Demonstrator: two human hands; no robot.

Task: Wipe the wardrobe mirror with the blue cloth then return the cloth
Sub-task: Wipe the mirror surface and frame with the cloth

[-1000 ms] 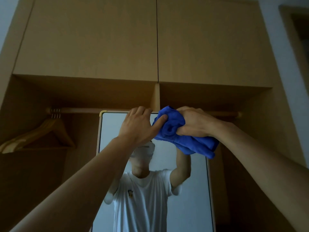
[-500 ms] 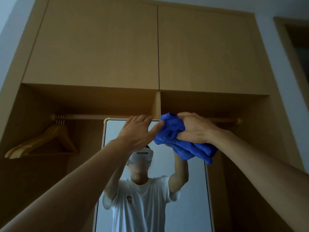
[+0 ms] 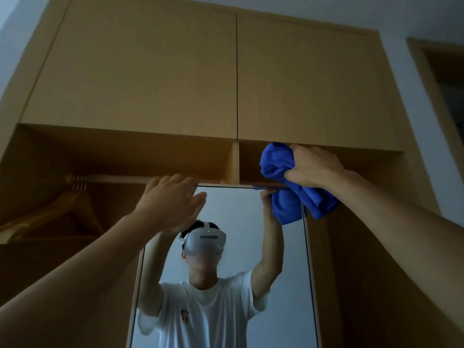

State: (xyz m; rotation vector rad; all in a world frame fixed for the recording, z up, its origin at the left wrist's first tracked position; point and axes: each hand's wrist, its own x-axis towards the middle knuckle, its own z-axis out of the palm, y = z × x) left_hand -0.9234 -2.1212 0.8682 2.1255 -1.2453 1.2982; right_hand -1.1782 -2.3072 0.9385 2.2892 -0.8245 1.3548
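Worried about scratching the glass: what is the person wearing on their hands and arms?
Nothing on the left hand or right hand: no gloves, rings or watch visible, and no sleeves below the elbows. The mirror reflects a white short-sleeved T-shirt.

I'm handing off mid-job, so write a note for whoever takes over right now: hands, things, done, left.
Left hand: open, fingers straight, blurred, up by the top edge of the mirror; contact unclear.
Right hand: grips the bunched blue cloth at the mirror's top right corner.
Done: cloth is at the mirror; wiped area cannot be told.
To do: wipe the mirror, return the cloth.
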